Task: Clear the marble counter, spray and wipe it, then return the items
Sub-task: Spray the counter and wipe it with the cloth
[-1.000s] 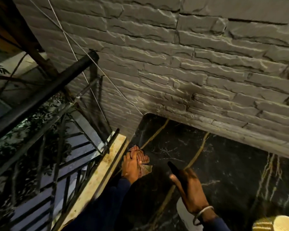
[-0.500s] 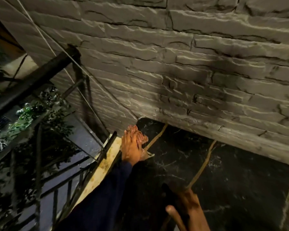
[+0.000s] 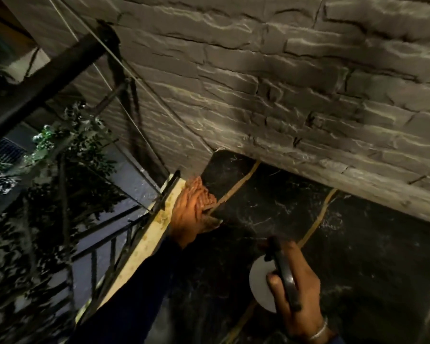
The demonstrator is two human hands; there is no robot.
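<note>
The black marble counter (image 3: 358,256), veined in white and gold, fills the lower right. My left hand (image 3: 188,217) lies flat on a reddish cloth (image 3: 205,194) at the counter's far left corner, by the pale edge strip. My right hand (image 3: 296,289) grips a spray bottle (image 3: 263,281) with a white body and a black trigger head, held above the counter's near middle, nozzle pointing away toward the wall. Small wet droplets (image 3: 333,220) glisten on the marble near a gold vein.
A grey stone-brick wall (image 3: 283,83) backs the counter. Along the left runs a pale counter edge (image 3: 147,244), then a black metal railing (image 3: 104,244) with leafy plants (image 3: 67,150) beyond it. Thin wires (image 3: 124,68) cross the wall's upper left.
My left hand slid the cloth farther into the back left corner. My right hand came back up into view holding the spray bottle forward. The head tilted, so the view shifted.
</note>
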